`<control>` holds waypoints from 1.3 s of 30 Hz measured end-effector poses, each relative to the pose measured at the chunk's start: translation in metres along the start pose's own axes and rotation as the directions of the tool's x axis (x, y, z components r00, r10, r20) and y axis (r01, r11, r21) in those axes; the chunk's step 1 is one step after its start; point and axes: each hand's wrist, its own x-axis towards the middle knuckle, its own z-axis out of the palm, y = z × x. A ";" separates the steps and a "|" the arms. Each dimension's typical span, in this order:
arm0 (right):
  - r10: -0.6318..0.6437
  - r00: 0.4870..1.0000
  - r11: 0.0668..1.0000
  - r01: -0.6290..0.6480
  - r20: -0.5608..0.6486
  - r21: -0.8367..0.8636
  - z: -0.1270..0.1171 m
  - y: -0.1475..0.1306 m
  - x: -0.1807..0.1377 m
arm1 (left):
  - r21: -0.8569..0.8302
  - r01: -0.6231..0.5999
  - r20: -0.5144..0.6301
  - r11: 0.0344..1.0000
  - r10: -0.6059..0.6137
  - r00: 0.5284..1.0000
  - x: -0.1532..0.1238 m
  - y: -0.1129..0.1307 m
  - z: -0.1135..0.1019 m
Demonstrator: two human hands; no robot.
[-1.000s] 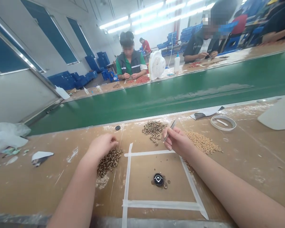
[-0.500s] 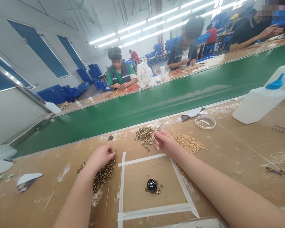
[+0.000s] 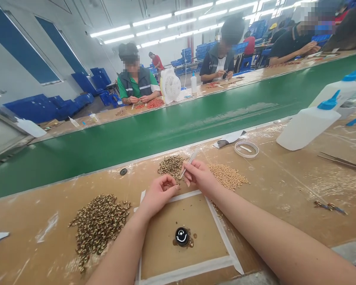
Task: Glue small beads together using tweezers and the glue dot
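Your left hand (image 3: 163, 190) was half curled, thumb and forefinger pinched together at a tiny dark piece (image 3: 178, 183), too small to make out fully. Your right hand (image 3: 198, 174) was closed around a slim metal tool (image 3: 192, 156), its lower end just beside your left fingertips. Both hands were over the far edge of a white tape frame (image 3: 222, 231), and within it, nearer to you, stood a small round pot of dark liquid (image 3: 182, 236), with wet spots around it. Just behind your hands lay a small heap of dark-and-tan pieces (image 3: 169, 164), with pale tan beads (image 3: 229, 177) beside your right hand. A larger pile of dark-and-tan pieces (image 3: 101, 221) spread left of your left forearm. Farther out were a white ring (image 3: 247, 149), scissors (image 3: 330, 206) and two white bottles with blue caps (image 3: 308, 127). Across the green belt (image 3: 178, 123), a person in green sleeves (image 3: 141, 81) sat beside a white fan (image 3: 170, 86).
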 end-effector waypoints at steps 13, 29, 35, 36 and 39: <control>0.058 0.991 0.993 -0.070 -0.122 -0.092 -0.001 0.004 0.000 | -0.334 0.039 -0.054 0.942 -0.061 0.997 0.006 -0.007 0.004; 0.009 0.993 0.965 -0.039 -0.117 -0.259 -0.002 0.010 -0.002 | -0.294 0.017 -0.019 0.955 -0.024 1.000 0.007 -0.011 0.004; 0.013 0.994 0.961 -0.043 -0.108 -0.274 -0.004 0.011 -0.002 | -0.274 0.002 -0.022 0.962 -0.008 1.000 0.007 -0.011 0.004; 0.014 0.994 0.961 -0.044 -0.109 -0.274 -0.004 0.011 -0.002 | -0.273 0.001 -0.022 0.962 -0.007 1.000 0.007 -0.011 0.005; 0.013 0.994 0.961 -0.043 -0.109 -0.273 -0.004 0.011 -0.002 | -0.271 -0.002 -0.023 0.963 -0.004 1.000 0.007 -0.012 0.005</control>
